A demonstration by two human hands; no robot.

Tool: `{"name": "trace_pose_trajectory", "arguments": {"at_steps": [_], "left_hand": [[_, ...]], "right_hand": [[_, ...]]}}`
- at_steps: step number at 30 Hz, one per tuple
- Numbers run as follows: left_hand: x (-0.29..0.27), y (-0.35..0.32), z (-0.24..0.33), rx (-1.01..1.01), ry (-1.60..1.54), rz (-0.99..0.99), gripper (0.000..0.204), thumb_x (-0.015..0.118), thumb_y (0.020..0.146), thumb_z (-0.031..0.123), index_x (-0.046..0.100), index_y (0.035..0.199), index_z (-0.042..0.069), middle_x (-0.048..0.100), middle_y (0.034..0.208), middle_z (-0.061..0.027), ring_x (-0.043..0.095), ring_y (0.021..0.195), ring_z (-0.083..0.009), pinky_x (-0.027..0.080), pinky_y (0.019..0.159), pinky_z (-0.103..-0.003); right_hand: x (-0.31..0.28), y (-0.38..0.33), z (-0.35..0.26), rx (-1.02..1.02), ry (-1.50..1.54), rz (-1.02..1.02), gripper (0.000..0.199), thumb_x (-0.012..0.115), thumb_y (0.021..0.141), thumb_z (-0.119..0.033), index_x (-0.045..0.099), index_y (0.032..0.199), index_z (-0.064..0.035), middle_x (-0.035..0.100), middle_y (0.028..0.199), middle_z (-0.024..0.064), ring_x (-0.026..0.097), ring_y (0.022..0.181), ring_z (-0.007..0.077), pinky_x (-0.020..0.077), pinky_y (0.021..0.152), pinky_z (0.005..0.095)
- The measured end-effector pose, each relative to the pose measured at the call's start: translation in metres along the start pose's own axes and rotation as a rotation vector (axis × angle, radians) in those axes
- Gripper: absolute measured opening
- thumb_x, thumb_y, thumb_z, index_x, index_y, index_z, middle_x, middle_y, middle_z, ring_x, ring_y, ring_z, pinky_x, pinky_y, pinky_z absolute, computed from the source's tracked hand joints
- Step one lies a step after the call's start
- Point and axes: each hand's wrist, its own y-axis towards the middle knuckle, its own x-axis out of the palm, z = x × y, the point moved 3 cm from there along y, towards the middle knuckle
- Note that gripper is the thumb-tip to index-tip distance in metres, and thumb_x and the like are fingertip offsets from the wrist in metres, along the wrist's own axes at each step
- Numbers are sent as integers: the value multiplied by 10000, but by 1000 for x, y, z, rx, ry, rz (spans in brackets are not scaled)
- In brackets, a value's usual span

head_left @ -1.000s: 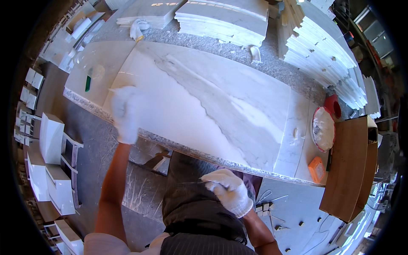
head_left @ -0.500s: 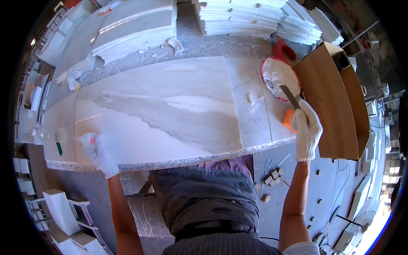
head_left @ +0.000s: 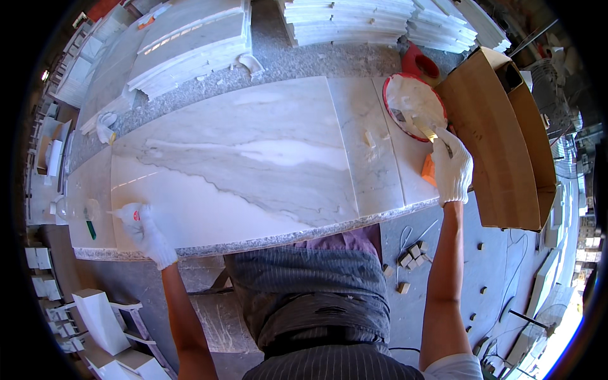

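My left hand (head_left: 156, 239), in a white knit glove, is closed around a small white squeeze bottle (head_left: 132, 217) with a red mark and a narrow tip, resting over the left end of the pale marble slab (head_left: 272, 164). My gloved right hand (head_left: 454, 168) grips a putty knife (head_left: 425, 130) at the right end. The knife's blade reaches into a round, red-rimmed bowl (head_left: 385, 101) of white paste (head_left: 415, 96); the blade's tip is hard to make out. Beside my right hand lies an orange block (head_left: 429, 170).
A long cardboard box (head_left: 497, 133) stands right of the bowl, with a red tape-roll-like ring (head_left: 420, 63) behind. Stacked slabs (head_left: 345, 22) fill the far side. White fragments (head_left: 370, 139) and a green strip (head_left: 91, 230) lie on the stone. Small blocks (head_left: 415, 251) are on the floor.
The putty knife has gone from above the bowl's near edge down into the bowl, and my right hand has moved slightly up and left. My left hand stays nearly in place.
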Motion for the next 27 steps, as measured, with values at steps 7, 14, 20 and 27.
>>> {"name": "trace_pose_trajectory", "arguments": {"at_steps": [7, 14, 20, 27], "left_hand": [[2, -3, 8, 8, 16, 30, 451, 743, 950, 207, 580, 1325, 18, 654, 1189, -47, 594, 1067, -136, 477, 981, -315], [2, -1, 5, 50, -7, 8, 359, 737, 952, 162, 618, 1256, 15, 668, 1138, -39, 604, 1029, -134, 485, 955, -309], [6, -2, 7, 107, -34, -34, 260, 710, 970, 129, 647, 1194, 14, 675, 1096, -35, 605, 987, -123, 485, 928, -290], [0, -2, -9, 115, 13, 26, 241, 665, 995, 90, 649, 1227, 27, 672, 1133, -29, 606, 1069, -117, 480, 977, -287]], "right_hand": [[4, -2, 1, 273, 378, -31, 273, 620, 987, -74, 728, 1227, -2, 576, 764, -41, 467, 610, 30, 368, 500, 199], [3, -2, 5, 313, 471, -64, 274, 632, 980, -69, 730, 1229, -8, 614, 791, -4, 502, 624, 39, 395, 514, 199], [0, -1, 5, 373, 526, -75, 297, 646, 975, -79, 710, 1246, 25, 637, 812, 16, 539, 648, 57, 422, 541, 203], [-12, -12, -3, 333, 561, -71, 330, 622, 992, -84, 679, 1290, 46, 629, 854, 5, 506, 656, 47, 425, 578, 204]]}}
